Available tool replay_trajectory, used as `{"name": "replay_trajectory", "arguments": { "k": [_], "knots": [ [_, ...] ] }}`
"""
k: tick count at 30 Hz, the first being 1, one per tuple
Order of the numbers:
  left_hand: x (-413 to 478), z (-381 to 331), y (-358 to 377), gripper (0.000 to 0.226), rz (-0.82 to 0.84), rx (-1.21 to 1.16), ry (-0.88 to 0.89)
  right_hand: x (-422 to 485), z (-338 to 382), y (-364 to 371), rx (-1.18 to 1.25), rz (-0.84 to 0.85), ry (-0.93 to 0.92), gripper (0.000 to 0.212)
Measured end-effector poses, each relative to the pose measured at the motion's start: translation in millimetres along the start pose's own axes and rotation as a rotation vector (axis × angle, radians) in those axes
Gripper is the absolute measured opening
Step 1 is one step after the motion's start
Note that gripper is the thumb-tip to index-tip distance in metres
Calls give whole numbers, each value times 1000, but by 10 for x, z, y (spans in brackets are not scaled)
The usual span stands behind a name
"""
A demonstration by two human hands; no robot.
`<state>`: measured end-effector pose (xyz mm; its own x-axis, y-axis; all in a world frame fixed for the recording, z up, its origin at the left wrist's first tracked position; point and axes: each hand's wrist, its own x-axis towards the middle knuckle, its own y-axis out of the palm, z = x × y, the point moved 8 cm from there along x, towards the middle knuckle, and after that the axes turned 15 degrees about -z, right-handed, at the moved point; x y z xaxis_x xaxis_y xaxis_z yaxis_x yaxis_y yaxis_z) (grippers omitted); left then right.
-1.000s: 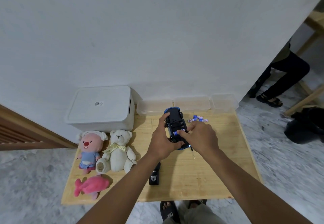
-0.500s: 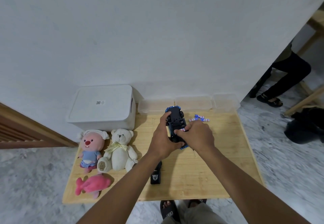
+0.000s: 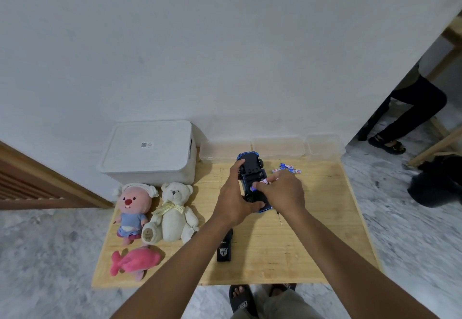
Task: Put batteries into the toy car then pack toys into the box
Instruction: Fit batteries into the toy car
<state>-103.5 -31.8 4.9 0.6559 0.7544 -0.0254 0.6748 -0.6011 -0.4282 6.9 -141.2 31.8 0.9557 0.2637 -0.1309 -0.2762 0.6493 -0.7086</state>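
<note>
Head, lidded white box [image 3: 150, 148], battery [image 3: 264, 181] in toy car [image 3: 251, 166]

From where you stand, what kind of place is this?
Probably a room in a home: a low wooden table against a plain white wall, a marble-patterned floor, and a white teddy bear.

upside-down car [image 3: 251, 168] gripped by left hand [image 3: 233, 202], right hand [image 3: 283, 192] pinching battery [image 3: 264, 181] over it, spare batteries [image 3: 290, 167] nearby, plushies [image 3: 160, 212] beside box [image 3: 150, 150]

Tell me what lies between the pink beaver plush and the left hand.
The white teddy bear, sitting beside the pink beaver plush; bare table separates it from the left hand. Head view.
</note>
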Motion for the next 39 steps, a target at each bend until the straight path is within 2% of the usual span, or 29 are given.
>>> {"name": "replay_trajectory", "arguments": {
  "k": [3, 6, 13, 16, 20, 25, 32, 35, 39],
  "knots": [
    [-32, -53, 50, 119, 20, -16, 24, -62, 74, 35, 104, -11, -33, 22],
    [-34, -84, 68, 115, 15, -52, 10, -78, 72, 30, 235, 3, -26, 29],
    [-24, -88, 94, 116, 56, -95, -62, -33, 61, -5, 350, 179, 0, 32],
    [-31, -92, 99, 118, 79, -95, -74, 0, 29, -43, 329, 205, -23, 31],
    [-57, -102, 126, 118, 86, -103, -84, 31, 5, -75, 298, 163, -63, 29],
    [-66, -121, 132, 117, 103, -120, -101, 53, 2, -178, 346, 27, -111, 10],
    [-133, -141, 176, 114, 158, -142, -95, 187, 44, -308, 304, -57, -144, 28],
    [-175, -110, 204, 114, 196, -153, -129, 246, -8, -328, 305, -3, -67, 31],
    [-187, -67, 234, 112, 218, -161, -138, 264, -72, -271, 442, 189, 142, 23]
  ]
}}
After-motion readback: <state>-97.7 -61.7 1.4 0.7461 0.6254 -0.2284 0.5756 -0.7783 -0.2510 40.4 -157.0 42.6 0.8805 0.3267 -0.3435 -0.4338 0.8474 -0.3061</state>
